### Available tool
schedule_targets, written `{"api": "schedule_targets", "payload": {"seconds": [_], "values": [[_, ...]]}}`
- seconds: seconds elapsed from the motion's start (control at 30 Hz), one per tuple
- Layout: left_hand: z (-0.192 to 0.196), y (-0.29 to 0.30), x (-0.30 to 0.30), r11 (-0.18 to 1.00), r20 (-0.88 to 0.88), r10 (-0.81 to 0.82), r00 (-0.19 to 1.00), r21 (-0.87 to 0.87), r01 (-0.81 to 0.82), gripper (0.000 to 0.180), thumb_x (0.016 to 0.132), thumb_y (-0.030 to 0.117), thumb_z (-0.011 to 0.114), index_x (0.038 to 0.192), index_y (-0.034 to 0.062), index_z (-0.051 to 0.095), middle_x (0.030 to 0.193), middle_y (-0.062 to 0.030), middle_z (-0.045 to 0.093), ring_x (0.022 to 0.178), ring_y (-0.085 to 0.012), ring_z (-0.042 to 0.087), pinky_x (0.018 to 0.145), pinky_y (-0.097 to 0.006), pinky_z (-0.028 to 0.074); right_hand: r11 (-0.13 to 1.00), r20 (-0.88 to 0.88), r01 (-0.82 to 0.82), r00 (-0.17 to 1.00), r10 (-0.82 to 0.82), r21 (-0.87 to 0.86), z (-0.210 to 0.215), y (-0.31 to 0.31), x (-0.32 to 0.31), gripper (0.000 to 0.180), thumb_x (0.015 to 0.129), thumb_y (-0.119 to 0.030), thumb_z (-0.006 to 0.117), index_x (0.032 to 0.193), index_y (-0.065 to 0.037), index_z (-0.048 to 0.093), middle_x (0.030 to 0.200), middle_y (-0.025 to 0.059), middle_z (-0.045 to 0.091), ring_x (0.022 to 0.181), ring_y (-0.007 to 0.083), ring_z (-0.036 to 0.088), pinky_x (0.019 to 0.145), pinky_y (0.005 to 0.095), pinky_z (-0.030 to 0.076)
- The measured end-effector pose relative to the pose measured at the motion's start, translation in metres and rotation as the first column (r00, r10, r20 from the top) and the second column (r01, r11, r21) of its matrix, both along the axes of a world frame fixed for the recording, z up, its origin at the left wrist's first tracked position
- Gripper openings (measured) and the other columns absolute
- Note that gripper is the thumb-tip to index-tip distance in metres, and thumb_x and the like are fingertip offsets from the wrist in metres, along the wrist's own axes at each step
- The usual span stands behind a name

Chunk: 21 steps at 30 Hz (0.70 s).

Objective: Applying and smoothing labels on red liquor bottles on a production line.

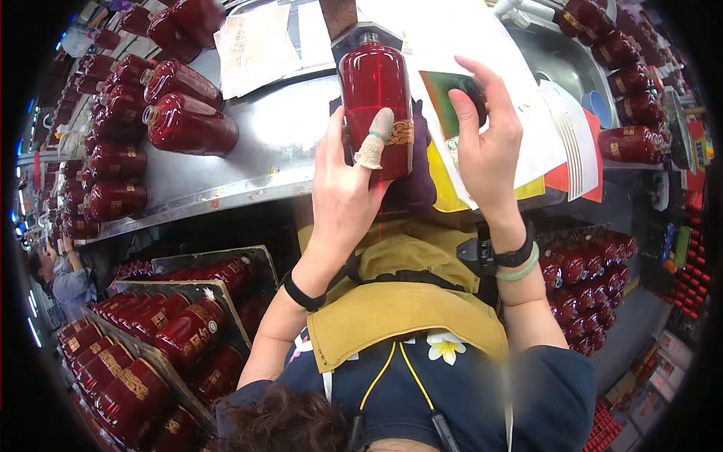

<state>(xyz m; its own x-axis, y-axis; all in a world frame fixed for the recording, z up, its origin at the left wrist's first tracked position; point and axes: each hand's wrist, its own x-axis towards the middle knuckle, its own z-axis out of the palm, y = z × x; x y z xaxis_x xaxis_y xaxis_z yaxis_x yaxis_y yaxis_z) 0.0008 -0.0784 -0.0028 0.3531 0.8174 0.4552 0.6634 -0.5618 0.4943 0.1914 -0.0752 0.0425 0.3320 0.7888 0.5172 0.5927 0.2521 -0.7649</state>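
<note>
Left hand (346,200): fingers gripping lower part of red glass bottle (370,79), on purple cloth (422,179) at front of desk (275,169). Right hand (491,151): fingers parted at green card (439,89); grip cannot be determined.

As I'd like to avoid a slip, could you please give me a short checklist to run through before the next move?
1. Red bottle held by the left hand: ok.
2. Cloth finger cover on the left hand: ok.
3. Gold pattern visible on the bottle: ok.
4. Right hand also on the bottle: not ok, it is apart.
5. Green sheet gripped by the right hand: cannot tell.
</note>
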Motion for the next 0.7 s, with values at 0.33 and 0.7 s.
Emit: {"api": "schedule_targets", "payload": {"seconds": [0.33,0.7], "values": [[-0.016,-0.006,0.004,0.998,0.359,0.06,0.931,-0.047,-0.046,0.103,0.066,0.007,0.094,0.152,-0.0053,0.037,0.133,-0.0232,0.06,0.121,-0.0342,0.062,0.102,-0.042,0.051,0.878,0.471,-0.47,0.798,0.377,0.093,-0.01,0.004,-0.017,0.018,0.079,-0.014,0.07,0.097,-0.016,0.071,0.087,-0.0035,0.066,0.082,0.0199,0.057,0.075,0.035,0.047],[-0.017,-0.004,-0.015,1.0,0.257,0.003,0.966,-0.012,0.0,0.088,0.074,0.016,0.093,0.144,-0.0111,0.047,0.135,-0.0228,0.064,0.119,-0.0344,0.067,0.101,-0.038,0.051,0.917,0.524,-0.333,0.834,0.176,0.222,-0.008,0.04,0.01,0.015,0.08,-0.01,0.074,0.095,-0.014,0.074,0.092,-0.0008,0.073,0.074,0.0191,0.06,0.079,0.034,0.046]]}}
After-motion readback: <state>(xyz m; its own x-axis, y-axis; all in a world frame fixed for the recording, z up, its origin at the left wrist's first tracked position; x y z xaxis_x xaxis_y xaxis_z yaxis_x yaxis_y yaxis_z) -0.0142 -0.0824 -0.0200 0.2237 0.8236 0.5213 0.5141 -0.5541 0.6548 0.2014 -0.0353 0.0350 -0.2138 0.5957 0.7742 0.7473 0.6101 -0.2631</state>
